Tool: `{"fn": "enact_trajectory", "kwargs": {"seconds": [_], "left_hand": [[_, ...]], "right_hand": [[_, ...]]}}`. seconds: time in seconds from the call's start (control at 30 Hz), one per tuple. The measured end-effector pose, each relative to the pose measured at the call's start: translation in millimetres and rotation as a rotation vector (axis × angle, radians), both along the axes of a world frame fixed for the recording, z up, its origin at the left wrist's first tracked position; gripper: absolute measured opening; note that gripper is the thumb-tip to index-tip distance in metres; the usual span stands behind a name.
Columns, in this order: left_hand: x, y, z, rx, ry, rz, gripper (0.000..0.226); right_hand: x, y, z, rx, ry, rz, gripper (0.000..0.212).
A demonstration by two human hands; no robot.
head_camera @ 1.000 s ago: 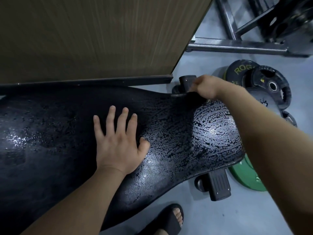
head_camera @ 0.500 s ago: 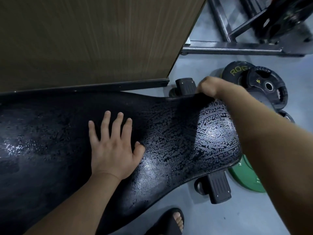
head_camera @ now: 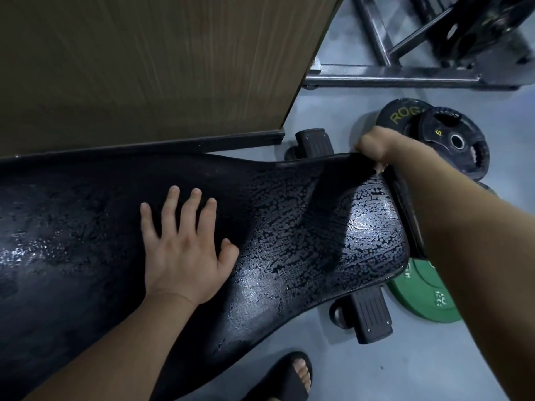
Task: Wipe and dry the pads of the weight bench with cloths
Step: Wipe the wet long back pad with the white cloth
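The pad (head_camera: 289,227) of the bench lies across the view from the left edge to its rounded end at the right. Its black surface is wet, and beaded liquid shows brightest near that end. The left hand (head_camera: 185,250) rests flat on the middle of the pad, fingers straight and spread. The right hand (head_camera: 376,146) is at the far corner of the pad's end with its fingers curled over the edge, gripping it. No cloth is plainly visible in either hand; whether the right one holds a dark cloth against the dark pad I cannot tell.

Below the pad's end a ribbed black foot (head_camera: 370,319) of the bench stands on the grey floor (head_camera: 318,111). A green plate (head_camera: 425,296) lies just beside it, black plates (head_camera: 454,140) lie beyond the right hand, and a wooden panel (head_camera: 144,68) stands behind the bench. A sandalled foot (head_camera: 292,374) is near the lower edge of the pad.

The risks look plain enough. The wet film is probably slick, so the flat left palm could skid if weight goes onto it. A bare palm also smears liquid rather than lifting it. Liquid pushed off the edge would land on the floor by the sandal — a slip hazard — and a hard tug at the corner might shift the bench toward the plates.
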State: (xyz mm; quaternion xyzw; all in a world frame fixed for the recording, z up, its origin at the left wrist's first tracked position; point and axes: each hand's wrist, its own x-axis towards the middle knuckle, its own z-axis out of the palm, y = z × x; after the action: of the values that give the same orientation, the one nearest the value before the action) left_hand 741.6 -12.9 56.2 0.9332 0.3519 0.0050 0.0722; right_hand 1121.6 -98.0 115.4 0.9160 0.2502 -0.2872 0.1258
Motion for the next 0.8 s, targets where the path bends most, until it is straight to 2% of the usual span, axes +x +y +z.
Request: {"fn": "enact_trajectory", "kwargs": {"seconds": [0.13,0.27,0.37,0.53,0.73,0.8], "left_hand": [[0.3,-0.8,-0.1,0.007,0.001,0.004,0.072],[0.7,-0.3,-0.1,0.003,0.011,0.004,0.071],[0.5,0.5,-0.5,-0.001,0.015,0.006,0.071],[0.6,0.7,-0.8,-0.001,0.016,0.006,0.071],[0.2,-0.8,0.2,-0.009,-0.010,0.006,0.071],[0.6,-1.0,0.8,-0.009,-0.008,0.005,0.071]], "right_hand": [[-6.1,7.9,-13.9,0.123,-0.048,0.101,0.030],[-2.6,-0.5,-23.1,0.178,-0.016,0.111,0.044],[-18.4,-14.2,-0.3,0.222,-0.086,0.058,0.032],[-41.7,-20.0,7.6,0.289,-0.093,0.034,0.029],[-123.4,18.6,-4.1,0.427,0.047,0.292,0.033],[-119.3,8.8,-4.2,0.470,0.052,0.287,0.036]]}}
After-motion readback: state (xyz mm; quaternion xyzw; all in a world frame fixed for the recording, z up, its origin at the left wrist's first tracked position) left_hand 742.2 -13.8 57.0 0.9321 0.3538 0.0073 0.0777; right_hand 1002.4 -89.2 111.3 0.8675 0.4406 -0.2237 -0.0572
